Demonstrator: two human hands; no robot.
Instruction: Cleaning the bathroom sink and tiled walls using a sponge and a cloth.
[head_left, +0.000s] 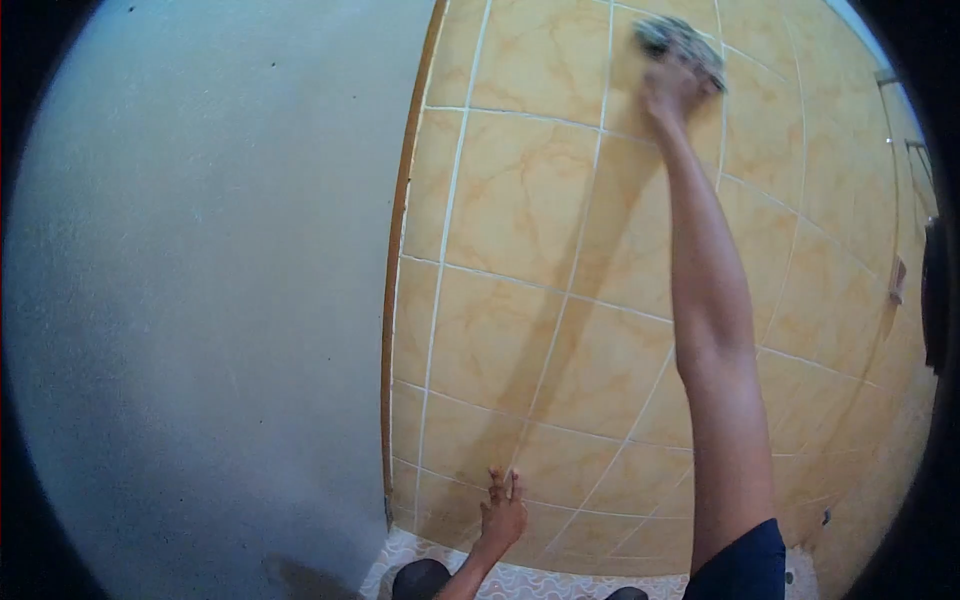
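Note:
My right hand (671, 86) is stretched high up the wall and presses a crumpled, patterned cloth (682, 45) against the tiles; both are blurred. Yellow marbled wall tiles (517, 172) with white grout lines fill the middle and right. Low on the same wall, my left hand (504, 517) holds nothing, its fingers apart and their tips at the tiles.
A brown trim strip (397, 225) edges the tiles, beside a plain grey-blue wall (202, 262). Patterned floor (525, 581) shows below, by my knees. At the far right are a dark object (932, 296) and a small wall fitting (898, 281).

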